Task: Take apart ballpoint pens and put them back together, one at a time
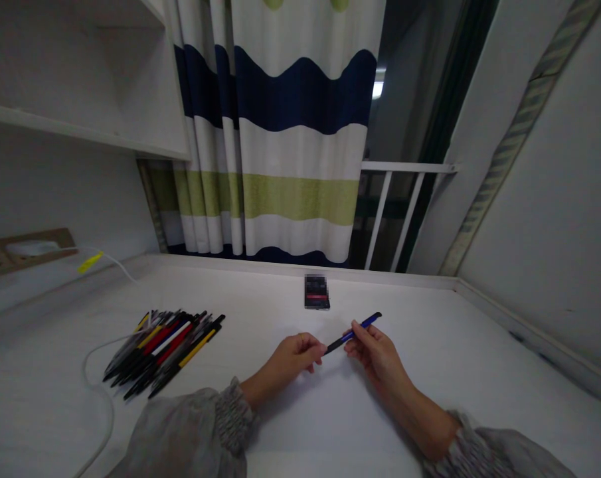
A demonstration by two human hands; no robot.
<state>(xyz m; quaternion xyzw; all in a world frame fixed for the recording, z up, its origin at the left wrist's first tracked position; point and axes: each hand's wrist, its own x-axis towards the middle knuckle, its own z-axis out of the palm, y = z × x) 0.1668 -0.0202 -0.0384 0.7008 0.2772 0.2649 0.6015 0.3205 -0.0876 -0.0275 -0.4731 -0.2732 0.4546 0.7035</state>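
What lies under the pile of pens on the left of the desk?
Only the white desk shows around the pile of pens; a white cable curves beside it. Anything beneath the pens is covered.

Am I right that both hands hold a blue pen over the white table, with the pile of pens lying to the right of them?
Not quite. The head view shows the pile of pens lying to the left of the hands, not the right. The rest holds: the left hand and the right hand both hold the blue pen over the white table.

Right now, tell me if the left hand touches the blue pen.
Touching: the head view shows the left hand pinching the blue pen at its dark tip.
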